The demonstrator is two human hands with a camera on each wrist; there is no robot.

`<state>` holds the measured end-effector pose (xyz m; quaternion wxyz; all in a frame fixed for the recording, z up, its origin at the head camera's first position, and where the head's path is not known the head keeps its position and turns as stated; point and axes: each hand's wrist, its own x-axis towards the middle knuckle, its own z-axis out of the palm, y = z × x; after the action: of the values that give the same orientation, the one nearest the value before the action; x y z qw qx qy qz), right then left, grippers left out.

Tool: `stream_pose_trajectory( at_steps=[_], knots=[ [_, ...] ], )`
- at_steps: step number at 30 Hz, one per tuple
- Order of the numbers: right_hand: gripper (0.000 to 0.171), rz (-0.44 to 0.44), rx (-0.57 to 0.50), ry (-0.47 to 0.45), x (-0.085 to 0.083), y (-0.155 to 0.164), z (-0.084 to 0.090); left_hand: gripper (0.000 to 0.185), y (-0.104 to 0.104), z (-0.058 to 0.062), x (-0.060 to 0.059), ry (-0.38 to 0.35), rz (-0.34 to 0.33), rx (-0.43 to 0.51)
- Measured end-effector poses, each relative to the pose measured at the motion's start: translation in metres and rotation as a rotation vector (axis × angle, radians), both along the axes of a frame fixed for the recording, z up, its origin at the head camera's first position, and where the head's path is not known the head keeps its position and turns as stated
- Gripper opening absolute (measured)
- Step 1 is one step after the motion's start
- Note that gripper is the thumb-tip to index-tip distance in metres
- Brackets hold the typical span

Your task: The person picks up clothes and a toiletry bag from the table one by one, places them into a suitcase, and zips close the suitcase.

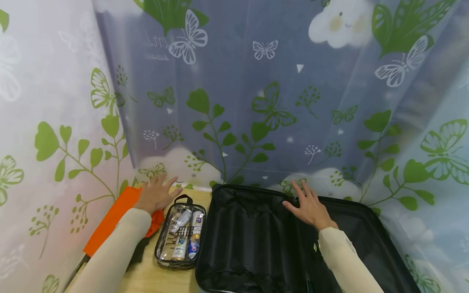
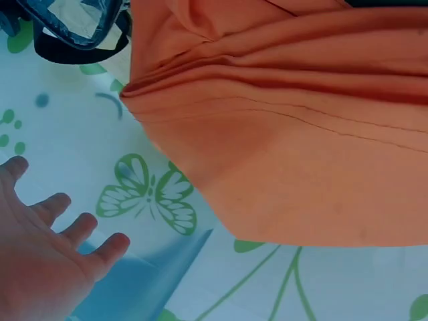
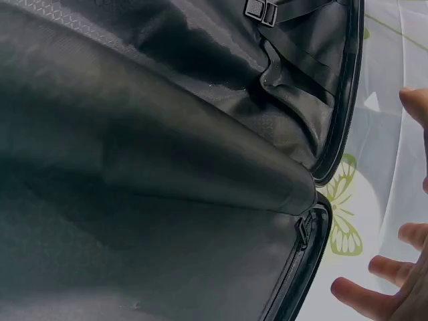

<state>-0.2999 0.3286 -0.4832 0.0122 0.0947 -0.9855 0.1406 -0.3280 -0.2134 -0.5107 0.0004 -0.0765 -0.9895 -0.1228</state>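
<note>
currently, in the head view, the left grip [image 1: 157, 196] is being held spread near the orange cloth [image 1: 117, 217]; the right grip [image 1: 311, 209], also spread, is being held near the far edge of the open black suitcase [image 1: 227, 240]. beside it, on the worktop [image 1: 154, 280], bottles [image 1: 180, 247] are being kept in the clear pouch [image 1: 167, 245]. in each wrist view, a gap is being shown before the fingers [image 2: 81, 229].

Above the spread suitcase [image 1: 234, 236] my right hand [image 1: 310, 207] had room to pass, but the curtain [image 1: 227, 65] blocked the far side. The clear pouch [image 1: 181, 236] sat just beside the suitcase, perhaps touching it; orange cloth [image 2: 301, 167] barred the way near my left hand [image 1: 157, 194].
</note>
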Motion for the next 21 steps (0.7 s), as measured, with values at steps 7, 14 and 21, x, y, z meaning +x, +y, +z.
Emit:
stream_pose_trajectory(
  at_steps=[7, 14, 21],
  knots=[
    [0.093, 0.007, 0.009, 0.010, 0.006, 0.002, 0.001, 0.073, -0.012, -0.004, 0.005, -0.014, 0.022, -0.007],
    [0.095, -0.010, 0.008, -0.039, 0.014, 0.003, -0.002, 0.075, -0.022, -0.009, 0.009, -0.034, 0.052, 0.025],
    [0.094, -0.011, -0.008, -0.039, 0.025, 0.004, -0.010, 0.078, -0.037, -0.017, 0.013, -0.065, 0.071, 0.042]
  ],
)
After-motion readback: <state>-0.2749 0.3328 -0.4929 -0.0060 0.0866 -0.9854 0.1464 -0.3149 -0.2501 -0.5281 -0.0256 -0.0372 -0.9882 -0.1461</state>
